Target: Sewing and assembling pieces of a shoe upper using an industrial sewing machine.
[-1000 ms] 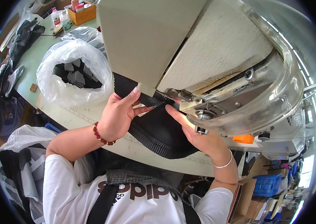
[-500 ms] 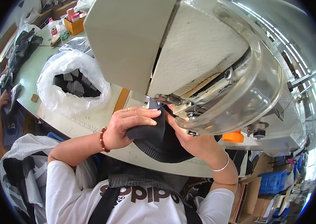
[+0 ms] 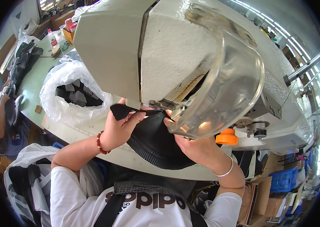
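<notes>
A black fabric piece with a ribbed lower edge [image 3: 159, 147] hangs between my hands below the head of a cream sewing machine [image 3: 109, 45]. My left hand [image 3: 117, 130] pinches its upper left part, where a dark flap is folded up between thumb and fingers. At the right side my right hand [image 3: 197, 149] grips the same piece close to the needle area, its fingers partly hidden by the clear curved guard [image 3: 239, 83]. The machine's metal foot [image 3: 163, 104] is right at the top edge of the fabric; the needle itself is hidden.
Left of the machine, a clear plastic bag [image 3: 50, 102] holds dark grey cut pieces. Bottles [image 3: 62, 42] stand at the back left. An orange cap-like part [image 3: 227, 137] sits under the machine arm. Another person [image 3: 3, 128] works at far left; a blue crate [image 3: 284, 179] stands right.
My left hand has turned from lying over the fabric to pinching its folded-up upper left part. The ribbed piece has opened out more. My view has shifted slightly.
</notes>
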The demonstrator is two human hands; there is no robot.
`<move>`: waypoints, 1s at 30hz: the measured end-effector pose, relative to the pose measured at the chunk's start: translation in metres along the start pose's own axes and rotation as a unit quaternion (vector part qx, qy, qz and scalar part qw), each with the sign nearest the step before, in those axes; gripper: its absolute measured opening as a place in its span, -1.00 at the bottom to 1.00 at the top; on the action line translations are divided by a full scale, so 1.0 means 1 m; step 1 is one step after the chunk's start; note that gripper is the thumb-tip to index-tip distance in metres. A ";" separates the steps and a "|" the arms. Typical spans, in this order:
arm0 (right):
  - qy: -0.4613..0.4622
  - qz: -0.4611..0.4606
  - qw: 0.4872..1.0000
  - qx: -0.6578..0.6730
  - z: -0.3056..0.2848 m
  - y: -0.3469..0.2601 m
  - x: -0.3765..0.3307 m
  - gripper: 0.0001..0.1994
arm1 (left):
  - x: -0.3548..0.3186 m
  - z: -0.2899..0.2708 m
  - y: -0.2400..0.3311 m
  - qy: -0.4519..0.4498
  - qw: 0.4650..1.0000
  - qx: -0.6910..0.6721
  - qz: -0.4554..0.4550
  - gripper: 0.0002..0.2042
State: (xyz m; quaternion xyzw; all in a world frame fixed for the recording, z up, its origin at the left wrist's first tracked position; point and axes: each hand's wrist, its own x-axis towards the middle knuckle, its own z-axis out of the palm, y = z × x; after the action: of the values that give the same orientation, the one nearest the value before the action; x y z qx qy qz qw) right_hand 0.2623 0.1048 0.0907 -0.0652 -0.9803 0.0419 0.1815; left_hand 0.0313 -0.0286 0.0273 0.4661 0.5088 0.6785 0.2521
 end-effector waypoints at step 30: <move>-0.001 -0.067 0.997 -0.035 -0.007 -0.004 0.000 -0.63 | 0.008 -0.001 -0.024 0.005 0.990 0.110 0.087 -0.89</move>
State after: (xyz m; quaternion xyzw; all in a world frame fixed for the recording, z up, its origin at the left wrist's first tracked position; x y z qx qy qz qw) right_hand 0.2639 0.1010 0.0974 -0.0062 -0.9835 -0.0051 0.1807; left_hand 0.0238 -0.0142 0.0082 0.5300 0.5391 0.6403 0.1362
